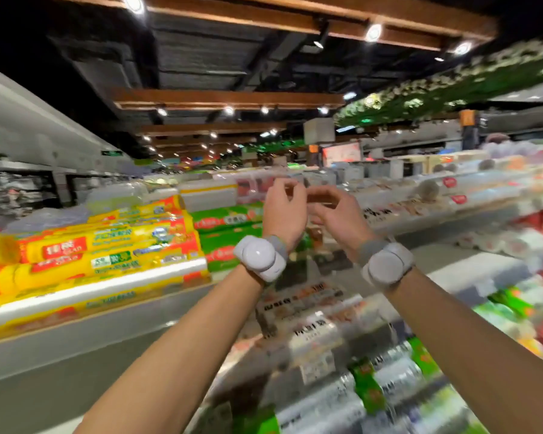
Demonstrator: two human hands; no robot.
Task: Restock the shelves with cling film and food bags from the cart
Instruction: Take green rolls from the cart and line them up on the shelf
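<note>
While both hands are raised at upper-shelf height, my read is the placing step: stock is being set onto the shelf, not fetched. Cart is not in view.

Hand state:
- right hand (337, 214): fingers and thumb curled round a small brown pack (322, 198), fingers above, thumb below.
- left hand (284, 211): fingers curled at the pack's left end. Contact is lost in motion blur, so I can't tell whether it grips or only steadies.

Task thing: the pack is in the air between the two hands, in front of the upper row of goods and touching no shelf. It looks narrow, long and brownish. It's too blurred to say whether it's cling film or food bags, and no label is readable.

Around it:
- yellow cling film boxes (113, 245) stacked lengthwise to the left
- green boxes (229, 222) just beside them, behind the left hand
- clear rolls with green labels (389, 380) packed in rows lower right
- grey shelf (470, 267) bare in part, to the right of the right wrist

Next move, as I judge it: pick the matching product row, line the pack's long axis up with its neighbours, slide it in, then let go. Risk is knocking the tight rows out of line on entry.
</note>
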